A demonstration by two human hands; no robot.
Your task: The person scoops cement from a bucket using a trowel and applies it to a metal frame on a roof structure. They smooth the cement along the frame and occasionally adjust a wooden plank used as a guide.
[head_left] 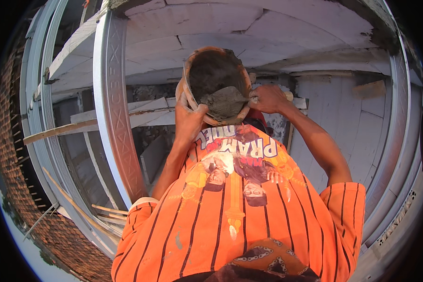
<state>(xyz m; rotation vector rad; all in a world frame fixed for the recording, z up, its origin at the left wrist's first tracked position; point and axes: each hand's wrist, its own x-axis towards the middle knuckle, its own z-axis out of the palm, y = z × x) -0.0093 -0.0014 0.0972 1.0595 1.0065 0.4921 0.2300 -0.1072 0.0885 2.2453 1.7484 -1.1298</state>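
A round, orange-brown bucket (186,77) is tilted toward me in front of my chest. Wet grey mortar (212,69) coats its inside and part of its rim. My left hand (189,116) grips the bucket's near left rim, thumb over the edge. In my right hand (268,98), closed at the bucket's right side, is a trowel. Its blade (224,102) lies across the near part of the bucket's mouth, heaped with mortar. The trowel's handle is mostly hidden in my fist.
A metal channel post (113,103) rises close to my left, with a wooden batten (63,130) behind it. Pale block walls (286,35) stand ahead and to the right (333,122). More metal channels (395,127) line the right. Tiled roofing (28,188) lies far left, below.
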